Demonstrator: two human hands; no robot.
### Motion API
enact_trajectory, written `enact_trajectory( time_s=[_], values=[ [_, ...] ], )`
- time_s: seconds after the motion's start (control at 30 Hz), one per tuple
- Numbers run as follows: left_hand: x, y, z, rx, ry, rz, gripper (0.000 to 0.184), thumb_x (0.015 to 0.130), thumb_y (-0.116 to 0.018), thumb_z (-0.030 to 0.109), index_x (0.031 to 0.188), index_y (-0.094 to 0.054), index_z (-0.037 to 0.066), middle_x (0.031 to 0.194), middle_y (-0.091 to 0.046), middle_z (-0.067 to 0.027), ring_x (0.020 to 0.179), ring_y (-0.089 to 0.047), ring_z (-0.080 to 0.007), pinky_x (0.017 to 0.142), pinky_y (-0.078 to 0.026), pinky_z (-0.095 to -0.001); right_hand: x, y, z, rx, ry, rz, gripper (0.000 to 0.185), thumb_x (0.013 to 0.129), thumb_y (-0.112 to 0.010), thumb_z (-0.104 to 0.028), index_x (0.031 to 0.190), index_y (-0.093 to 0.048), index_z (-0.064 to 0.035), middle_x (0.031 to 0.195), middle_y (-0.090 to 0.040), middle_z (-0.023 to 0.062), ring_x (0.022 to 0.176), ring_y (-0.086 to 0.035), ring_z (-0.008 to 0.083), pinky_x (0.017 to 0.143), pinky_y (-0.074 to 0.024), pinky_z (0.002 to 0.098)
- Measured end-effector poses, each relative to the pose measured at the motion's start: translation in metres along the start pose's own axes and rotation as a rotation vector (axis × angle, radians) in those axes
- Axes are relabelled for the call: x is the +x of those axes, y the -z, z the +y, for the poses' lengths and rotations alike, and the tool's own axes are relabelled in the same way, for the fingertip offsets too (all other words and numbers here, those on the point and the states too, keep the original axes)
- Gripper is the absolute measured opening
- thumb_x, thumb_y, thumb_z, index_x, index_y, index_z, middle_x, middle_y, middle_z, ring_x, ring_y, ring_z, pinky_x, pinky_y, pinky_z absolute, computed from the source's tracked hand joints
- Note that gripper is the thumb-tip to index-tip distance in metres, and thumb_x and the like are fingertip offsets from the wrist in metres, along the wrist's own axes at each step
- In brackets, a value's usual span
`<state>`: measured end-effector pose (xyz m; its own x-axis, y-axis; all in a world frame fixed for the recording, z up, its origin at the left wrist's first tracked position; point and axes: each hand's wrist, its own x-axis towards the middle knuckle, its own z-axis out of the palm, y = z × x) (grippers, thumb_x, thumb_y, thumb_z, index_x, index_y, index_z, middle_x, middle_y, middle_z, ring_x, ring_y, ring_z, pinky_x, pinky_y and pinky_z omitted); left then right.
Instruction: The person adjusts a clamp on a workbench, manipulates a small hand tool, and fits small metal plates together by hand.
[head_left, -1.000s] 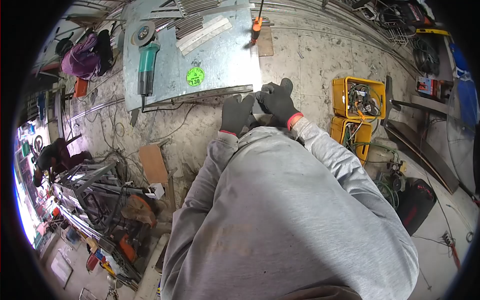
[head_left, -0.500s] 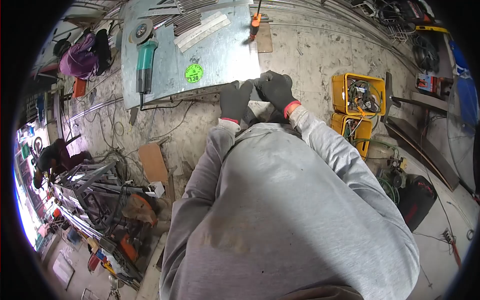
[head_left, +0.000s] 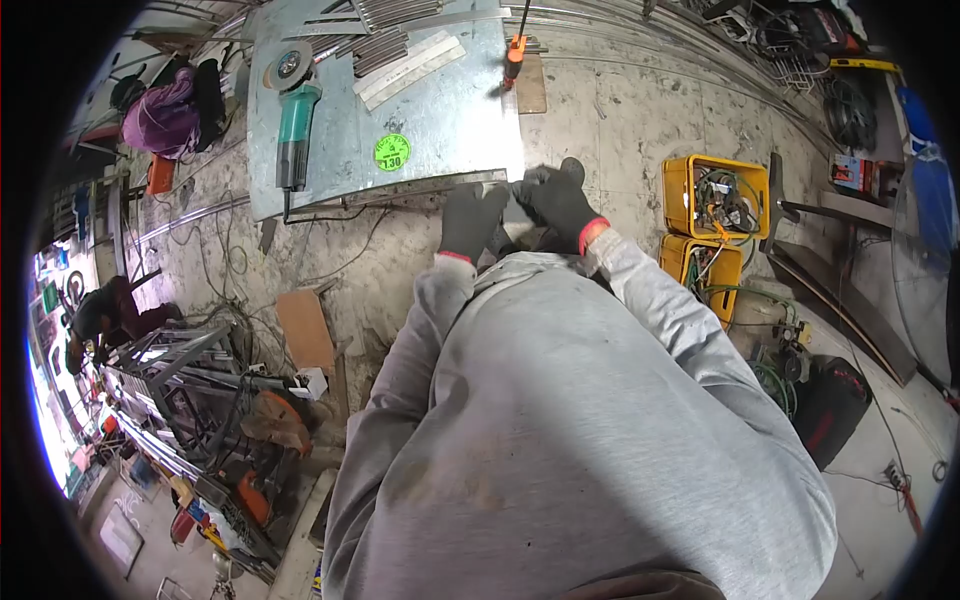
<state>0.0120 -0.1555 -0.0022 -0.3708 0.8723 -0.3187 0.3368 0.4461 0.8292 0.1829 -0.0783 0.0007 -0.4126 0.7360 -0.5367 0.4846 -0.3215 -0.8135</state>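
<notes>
Both hands wear dark gloves with red cuffs, close together at the near right corner of the metal-topped table (head_left: 440, 130). My left hand (head_left: 472, 218) is closed at the table's near edge; what it grips is hidden. Fingers curled, my right hand (head_left: 555, 203) pinches something small and flat beside the corner, too hidden to make out. On the table lie a green angle grinder (head_left: 295, 125), a round green sticker (head_left: 392, 152) and pale flat strips (head_left: 410, 70). An orange-handled clamp (head_left: 514, 60) stands at the table's right edge.
Two yellow crates (head_left: 678, 195) with cables and tools stand on the floor to the right. A brown board (head_left: 306, 328) lies left of my body. Metal bars (head_left: 165, 370) are heaped at the lower left, where another person (head_left: 105, 312) bends. A black case (head_left: 832, 410) sits at right.
The view shifts slightly between frames. Both hands stay closed near the table corner, with only small movements of the fingers and wrists.
</notes>
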Motion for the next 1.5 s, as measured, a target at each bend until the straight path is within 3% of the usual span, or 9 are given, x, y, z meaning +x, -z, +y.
enact_trajectory(
  time_s=[0.03, 0.1, 0.13, 0.37, 0.5, 0.83, 1.13, 1.37, 1.5],
  values=[
    [-0.005, 0.003, -0.002, 0.0, -0.003, 0.0, 0.04, 0.086, -0.07, 0.031, 0.07, -0.068, -0.005, 0.058, -0.062, -0.0155, 0.052, -0.058, -0.0211, 0.054, -0.044, -0.0428, 0.006, 0.001, 0.043, -0.324, 0.543, -0.059, 0.027, 0.096, -0.07, -0.024, 0.104, -0.074, 0.0019, 0.092, -0.076, 0.0086, 0.078, -0.068, 0.015, 0.07, -0.0537, 0.0314],
    [-0.027, 0.008, -0.008, -0.089, 0.083, -0.183, 0.035, 0.089, -0.069, 0.029, 0.076, -0.07, -0.004, 0.062, -0.064, -0.0157, 0.053, -0.059, -0.023, 0.052, -0.043, -0.0434, -0.011, -0.003, 0.051, -0.168, 0.062, -0.156, 0.026, 0.097, -0.069, -0.023, 0.107, -0.073, 0.001, 0.095, -0.075, 0.0076, 0.085, -0.068, 0.0145, 0.078, -0.0529, 0.0302],
    [-0.031, 0.011, -0.015, 0.074, -0.21, -0.204, 0.029, 0.093, -0.066, 0.026, 0.084, -0.071, -0.001, 0.066, -0.064, -0.0162, 0.056, -0.06, -0.0253, 0.053, -0.043, -0.0435, -0.014, -0.002, 0.053, -0.167, 0.06, -0.158, 0.026, 0.097, -0.069, -0.023, 0.107, -0.073, 0.001, 0.095, -0.075, 0.0076, 0.085, -0.068, 0.0145, 0.078, -0.0529, 0.0302],
    [-0.033, 0.004, -0.01, -0.008, -0.289, -0.243, 0.029, 0.096, -0.064, 0.025, 0.084, -0.071, 0.0, 0.067, -0.063, -0.0155, 0.058, -0.059, -0.0248, 0.057, -0.044, -0.0429, -0.036, 0.006, 0.018, 0.257, -0.057, -0.142, 0.018, 0.101, -0.069, -0.018, 0.104, -0.069, -0.0009, 0.091, -0.071, 0.0041, 0.085, -0.065, 0.0164, 0.08, -0.0526, 0.0311],
    [-0.026, 0.008, 0.021, -0.103, 0.196, -0.19, 0.037, 0.092, -0.068, 0.031, 0.094, -0.072, -0.005, 0.078, -0.07, -0.0116, 0.073, -0.062, -0.0189, 0.068, -0.048, -0.0375, -0.041, 0.01, -0.013, 0.489, -0.188, -0.16, 0.021, 0.1, -0.068, -0.016, 0.113, -0.066, 0.0013, 0.1, -0.073, 0.0083, 0.087, -0.066, 0.0195, 0.08, -0.0544, 0.0325],
    [-0.017, -0.008, 0.021, -0.257, 0.232, -0.082, 0.043, 0.091, -0.067, 0.035, 0.087, -0.074, -0.007, 0.072, -0.07, -0.014, 0.066, -0.065, -0.0216, 0.065, -0.049, -0.0401, -0.014, 0.015, 0.018, 0.134, -0.005, -0.145, 0.025, 0.101, -0.064, -0.016, 0.118, -0.065, 0.0026, 0.103, -0.073, 0.0094, 0.087, -0.067, 0.0198, 0.079, -0.0555, 0.0341],
    [-0.015, -0.008, 0.024, -0.22, 0.274, -0.028, 0.044, 0.087, -0.072, 0.037, 0.079, -0.073, -0.006, 0.067, -0.069, -0.0134, 0.062, -0.063, -0.0212, 0.061, -0.047, -0.0413, -0.01, 0.005, 0.017, 0.695, -0.021, -0.137, 0.019, 0.104, -0.059, -0.018, 0.112, -0.065, -0.0012, 0.095, -0.071, 0.0064, 0.083, -0.065, 0.0199, 0.076, -0.0548, 0.0363],
    [-0.002, -0.01, 0.035, -0.175, 0.211, 0.053, 0.046, 0.086, -0.074, 0.038, 0.07, -0.067, -0.005, 0.058, -0.061, -0.0108, 0.055, -0.057, -0.0207, 0.055, -0.043, -0.0429, 0.022, 0.003, 0.025, 0.089, 0.071, 0.067, 0.01, 0.094, -0.056, 0.0, 0.091, -0.065, -0.003, 0.084, -0.066, 0.0024, 0.077, -0.06, 0.0144, 0.069, -0.049, 0.0315],
    [-0.015, -0.017, 0.016, -0.299, 0.177, 0.054, 0.046, 0.085, -0.076, 0.036, 0.067, -0.064, -0.004, 0.057, -0.059, -0.0104, 0.053, -0.054, -0.0196, 0.054, -0.041, -0.0435, 0.002, 0.003, 0.024, 0.094, 0.023, 0.042, 0.022, 0.103, -0.057, -0.02, 0.102, -0.072, -0.0039, 0.087, -0.074, 0.0059, 0.078, -0.067, 0.0158, 0.072, -0.0526, 0.0323]
  ],
)
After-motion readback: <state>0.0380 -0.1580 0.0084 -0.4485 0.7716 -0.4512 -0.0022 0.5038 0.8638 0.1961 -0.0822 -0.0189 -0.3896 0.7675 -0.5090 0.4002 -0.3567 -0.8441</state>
